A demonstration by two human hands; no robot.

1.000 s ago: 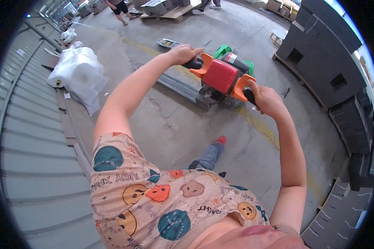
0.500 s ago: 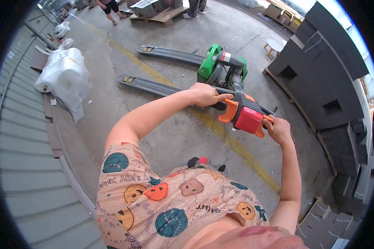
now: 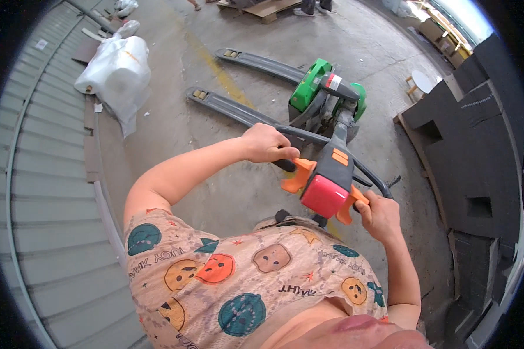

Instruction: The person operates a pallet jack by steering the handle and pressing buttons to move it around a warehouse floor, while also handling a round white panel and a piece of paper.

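An electric pallet jack point(image 3: 312, 87) with green covers stands in front of me, its two dark forks point(image 3: 227, 108) pointing to the far left. Its black control handle point(image 3: 335, 166) tilts toward me, with a red end cap point(image 3: 326, 195) and orange thumb levers point(image 3: 298, 175). My left hand point(image 3: 266, 143) is closed round the left grip, thumb by the orange lever. Round the right grip my right hand point(image 3: 381, 215) is closed, its thumb at the other orange lever. Both forks carry nothing. My fingers partly hide the grips.
Stacked dark grey cartons point(image 3: 466, 145) stand on a pallet at the right. A small round white stool point(image 3: 421, 82) is beyond them. Plastic-wrapped rolls point(image 3: 119, 70) lie along the corrugated wall point(image 3: 46, 209) at left. Another pallet point(image 3: 265, 9) and a person's legs are at the far end.
The handle has swung closer to me, and both hands have moved with it, still gripping. The pallet jack sits slightly farther right in view, and the surroundings have shifted.
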